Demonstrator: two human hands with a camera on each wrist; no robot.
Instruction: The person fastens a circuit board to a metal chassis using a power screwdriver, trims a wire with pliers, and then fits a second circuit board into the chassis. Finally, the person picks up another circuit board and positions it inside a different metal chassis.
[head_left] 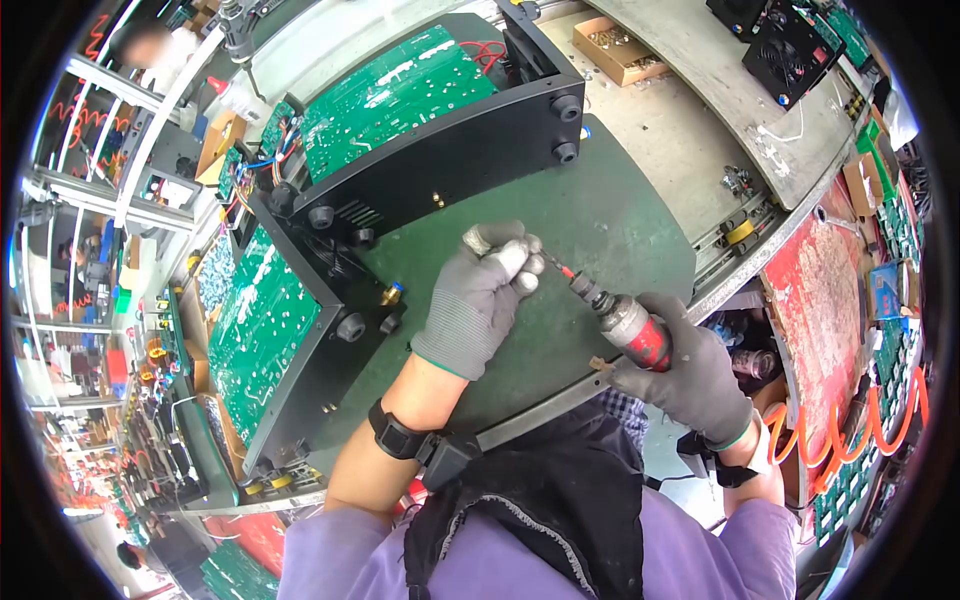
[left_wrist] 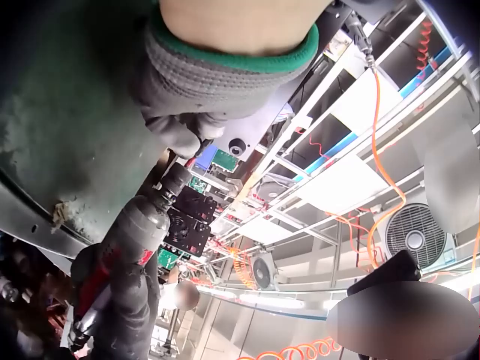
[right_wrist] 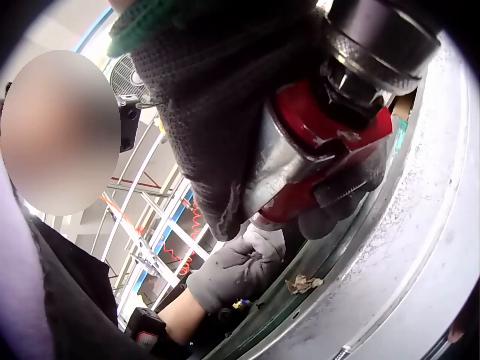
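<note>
My right hand (head_left: 695, 375), in a grey glove, grips a red and silver drill (head_left: 630, 325) above the green mat. From its chuck (head_left: 600, 298) a thin bit (head_left: 556, 263) with a red band points up and left to my left hand (head_left: 475, 295). That hand, also gloved, has curled fingers, with thumb and fingertips pinching at the bit's tip; what lies inside the fingers is hidden. In the right wrist view the drill body (right_wrist: 300, 157) fills the front, the left hand (right_wrist: 244, 270) behind it. Two black metal chassis (head_left: 430, 165) with green circuit boards (head_left: 390, 100) stand beyond the hands.
The green mat (head_left: 620, 210) lies under both hands, with a metal edge (head_left: 545, 410) in front of my body. A cardboard box (head_left: 620, 55) of small parts stands at the back. An orange coiled hose (head_left: 850, 430) hangs at the right. Brass fittings (head_left: 392, 293) sit by the left chassis.
</note>
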